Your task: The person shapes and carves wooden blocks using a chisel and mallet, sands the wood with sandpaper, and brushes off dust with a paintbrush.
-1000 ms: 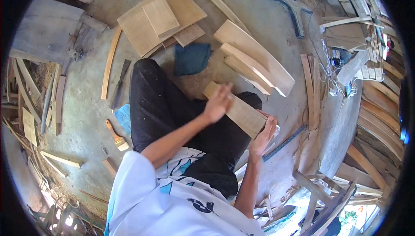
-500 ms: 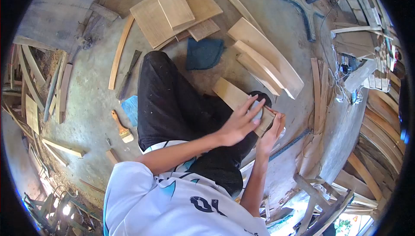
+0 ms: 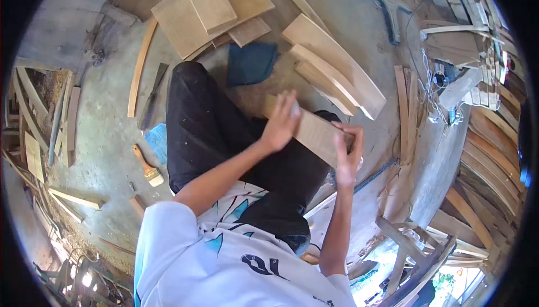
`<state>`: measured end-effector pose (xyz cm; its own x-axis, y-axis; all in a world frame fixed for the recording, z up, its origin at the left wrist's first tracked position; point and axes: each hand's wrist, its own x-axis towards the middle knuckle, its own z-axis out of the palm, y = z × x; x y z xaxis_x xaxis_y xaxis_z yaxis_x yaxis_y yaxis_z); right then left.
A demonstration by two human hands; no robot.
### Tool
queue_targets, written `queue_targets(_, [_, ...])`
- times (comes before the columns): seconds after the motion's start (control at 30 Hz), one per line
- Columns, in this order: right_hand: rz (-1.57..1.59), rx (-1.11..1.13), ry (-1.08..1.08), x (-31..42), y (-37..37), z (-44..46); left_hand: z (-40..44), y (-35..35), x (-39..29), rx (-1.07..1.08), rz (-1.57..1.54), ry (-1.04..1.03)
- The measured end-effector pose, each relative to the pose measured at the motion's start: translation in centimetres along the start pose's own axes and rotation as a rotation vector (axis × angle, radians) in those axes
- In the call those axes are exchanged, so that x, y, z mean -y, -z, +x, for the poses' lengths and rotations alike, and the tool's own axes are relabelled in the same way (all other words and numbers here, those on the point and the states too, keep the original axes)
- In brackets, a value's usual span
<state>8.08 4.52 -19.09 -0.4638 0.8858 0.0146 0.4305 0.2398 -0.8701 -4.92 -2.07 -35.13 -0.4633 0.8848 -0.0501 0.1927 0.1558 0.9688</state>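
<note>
A flat wooden board (image 3: 323,136) lies slanted across my lap. My right hand (image 3: 349,152) grips its near right end, thumb and fingers around the edge. Toward the far left end, my left hand (image 3: 281,124) presses on the board's face, slightly blurred. Under its fingers shows a small pale blue-grey piece, which looks like folded sandpaper (image 3: 294,108), mostly hidden by the hand. My dark trousers (image 3: 196,116) are beneath the board.
On the floor ahead are stacked wooden panels (image 3: 168,23), a dark teal sheet (image 3: 251,62) and curved boards (image 3: 337,62). To the left lie a brush (image 3: 147,166), a blue sheet (image 3: 157,141), a dark file-like tool (image 3: 152,96) and a long strip (image 3: 141,68). Wood pieces line both sides.
My left hand has slid along the board from the right end toward the far left end. The right hand stays on the near end. The whole view has shifted slightly.
</note>
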Motion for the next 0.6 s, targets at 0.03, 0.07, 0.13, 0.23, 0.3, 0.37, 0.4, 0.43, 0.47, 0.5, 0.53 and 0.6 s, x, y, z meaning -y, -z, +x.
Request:
queue_targets(0.03, [0.118, 0.047, -0.004, 1.0, -0.7, 0.8, 0.7, 0.7, 1.3, -0.044, -0.105, 0.084])
queue_targets(0.07, [0.134, 0.051, 0.006, 1.4, -1.1, 1.2, 0.9, 1.1, 0.9, -0.052, -0.163, 0.109])
queue_targets(0.13, [0.118, 0.16, 0.148, 1.9, -1.7, 2.3, 1.0, 2.2, -1.8, -0.058, -0.234, 0.05])
queue_targets(0.23, [0.098, 0.269, 0.178, 1.9, -1.8, 2.9, -0.4, 4.4, -7.8, -0.036, -0.255, -0.166])
queue_targets(0.3, [0.007, 0.32, 0.212, 1.7, -1.6, 3.2, -0.7, 5.9, -9.8, 0.065, -0.279, -0.299])
queue_targets(0.37, [-0.024, 0.338, 0.259, 1.2, -1.4, 3.5, -0.1, 5.7, -7.6, 0.005, -0.282, -0.339])
queue_targets(0.4, [-0.047, 0.357, 0.308, 1.2, -1.4, 3.4, 0.3, 5.4, -5.5, -0.028, -0.279, -0.327])
queue_targets(0.43, [-0.06, 0.378, 0.298, 1.7, -1.3, 3.4, 0.7, 5.7, -4.4, -0.062, -0.221, -0.11])
queue_targets(0.47, [-0.059, 0.375, 0.308, 1.8, -1.3, 3.2, 0.8, 5.7, -3.5, -0.034, -0.213, -0.005])
queue_targets(0.5, [-0.019, 0.388, 0.296, 1.7, -1.3, 2.9, 0.9, 5.8, -3.1, -0.011, -0.206, 0.103])
queue_targets(0.53, [0.024, 0.405, 0.283, 1.5, -1.6, 3.0, 0.4, 5.6, -5.0, -0.046, -0.121, -0.044])
queue_targets(0.6, [-0.029, 0.396, 0.285, 1.5, -1.6, 2.5, -0.7, 5.8, -9.6, 0.042, -0.298, -0.283])
